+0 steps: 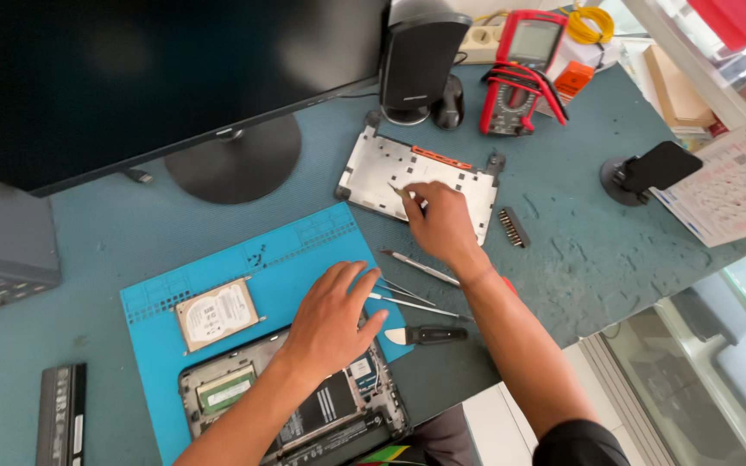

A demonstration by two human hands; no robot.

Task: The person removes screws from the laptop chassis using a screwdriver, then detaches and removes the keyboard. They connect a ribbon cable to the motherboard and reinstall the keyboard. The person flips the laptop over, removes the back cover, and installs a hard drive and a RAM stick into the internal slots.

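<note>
My left hand [331, 317] lies flat, fingers spread, on the top edge of an opened laptop [304, 412] whose circuit boards and memory stick show. The laptop sits on a blue work mat [304, 237]. My right hand [440, 223] reaches over the laptop's removed silver bottom cover [373, 173], which lies inside up on the teal desk. Its fingers pinch a small thin object over that cover; what it is I cannot make out. A bare hard drive [216, 314] rests on the mat to the left of my left hand.
Tweezers and a thin metal pry tool [420, 269] lie between my hands, a black-handled spudger [425, 335] nearer the desk edge. A screwdriver bit holder [513, 227], black monitor stand [233, 160], speaker [416, 60], red multimeter [524, 69], phone stand [645, 173] and laptop battery [60, 414] surround them.
</note>
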